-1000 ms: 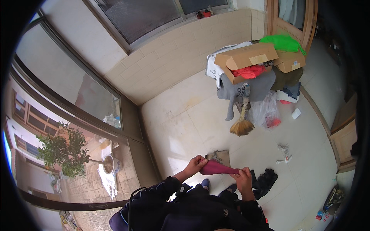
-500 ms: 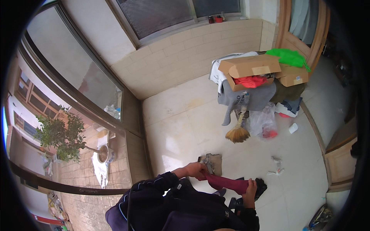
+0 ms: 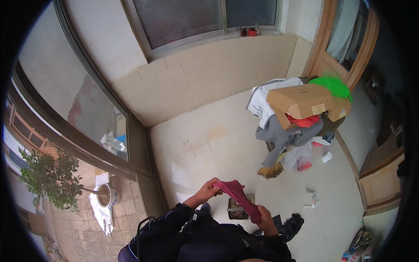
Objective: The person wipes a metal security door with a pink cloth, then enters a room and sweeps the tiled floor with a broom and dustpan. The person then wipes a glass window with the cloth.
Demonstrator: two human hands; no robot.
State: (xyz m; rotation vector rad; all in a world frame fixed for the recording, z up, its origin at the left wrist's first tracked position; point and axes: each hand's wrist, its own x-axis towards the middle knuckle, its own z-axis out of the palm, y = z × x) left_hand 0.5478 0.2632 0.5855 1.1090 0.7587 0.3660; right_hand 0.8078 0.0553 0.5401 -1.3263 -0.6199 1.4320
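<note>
Between my hands stretches a maroon cloth [image 3: 239,195], long and narrow like a sock. My left hand [image 3: 207,191] pinches its upper left end between closed fingers. My right hand [image 3: 266,222] is closed on the lower right end. The cloth slants down from left to right and hangs in the air above the floor. Below and partly behind it sits a dustpan-like container [image 3: 238,212] with grey debris in it. A crumpled black thing [image 3: 292,226] lies on the floor just right of my right hand.
A heap of clothes with a cardboard box [image 3: 301,98] and a green bag [image 3: 331,87] stands at the far right. A straw broom [image 3: 271,170] leans below it, beside a clear plastic bag [image 3: 299,158]. A glass door frame [image 3: 146,192] runs along the left.
My left end of the cloth has risen, so the cloth now slants more steeply. It looks shorter and more bunched than before. The whole view has shifted a little.
</note>
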